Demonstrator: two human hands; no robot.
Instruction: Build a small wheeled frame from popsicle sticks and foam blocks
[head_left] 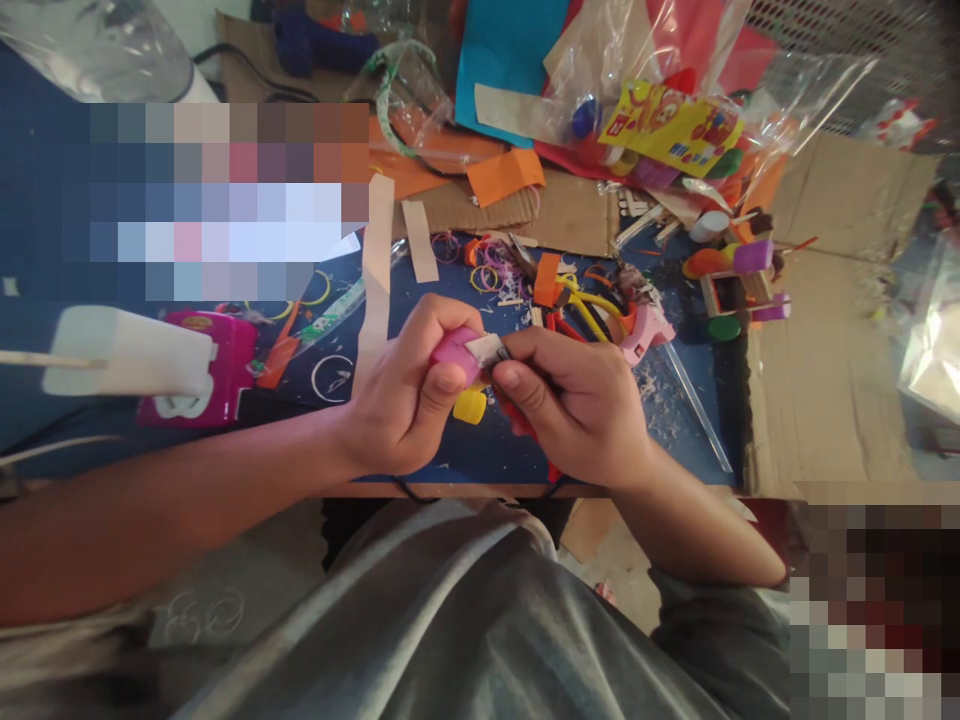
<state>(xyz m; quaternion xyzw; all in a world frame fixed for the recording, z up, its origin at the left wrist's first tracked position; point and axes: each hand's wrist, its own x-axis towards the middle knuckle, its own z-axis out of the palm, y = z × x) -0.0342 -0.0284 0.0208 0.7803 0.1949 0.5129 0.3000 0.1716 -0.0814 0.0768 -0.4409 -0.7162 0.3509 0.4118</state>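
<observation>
This single view looks forward and down from the wearer's head, fairly near. The left hand (401, 395) and right hand (581, 400) sit mid-frame, the shirt (450, 620) at bottom centre.

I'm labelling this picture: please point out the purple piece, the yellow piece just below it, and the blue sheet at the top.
Purple piece (455, 347): head view, on its exposed side.
Yellow piece (469, 407): head view, on its visible middle.
Blue sheet (504, 58): head view, on its bare face.

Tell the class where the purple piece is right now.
The purple piece is near the head view's centre, in the left hand, just left of the right hand.
</observation>
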